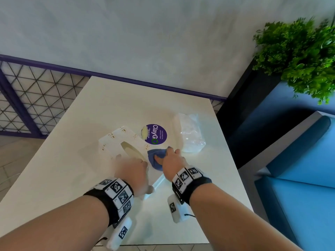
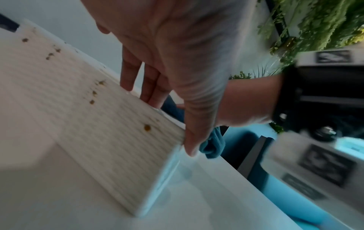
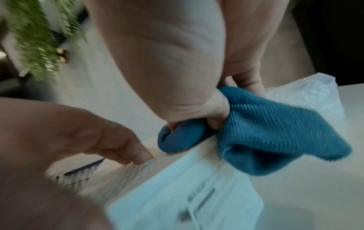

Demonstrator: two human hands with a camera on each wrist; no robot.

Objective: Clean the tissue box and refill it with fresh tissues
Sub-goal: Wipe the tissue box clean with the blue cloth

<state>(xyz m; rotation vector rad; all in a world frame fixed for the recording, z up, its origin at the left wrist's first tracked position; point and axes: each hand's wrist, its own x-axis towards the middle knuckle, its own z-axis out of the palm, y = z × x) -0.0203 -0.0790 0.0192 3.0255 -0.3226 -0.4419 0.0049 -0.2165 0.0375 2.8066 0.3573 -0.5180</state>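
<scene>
Place I work in reads as cafe or canteen dining area. White table point(image 1: 72, 160) carries purple "ClayGo – clean as you go" sticker point(image 1: 156, 134). Blue booth seat point(image 1: 299, 187) beside table. Leafy plant point(image 1: 297, 57) above seat. Purple-framed lattice partition point(image 1: 27, 98) along wall.

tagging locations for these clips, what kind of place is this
Probably a café or fast-food dining area: a white table bearing a purple "ClayGo, clean as you go" sticker, blue bench seating alongside, and a decorative plant.

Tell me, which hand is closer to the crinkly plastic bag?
The right hand. Its grip holds the blue cloth right beside the plastic bag. The left hand is farther off, resting on the tissue box.
</scene>
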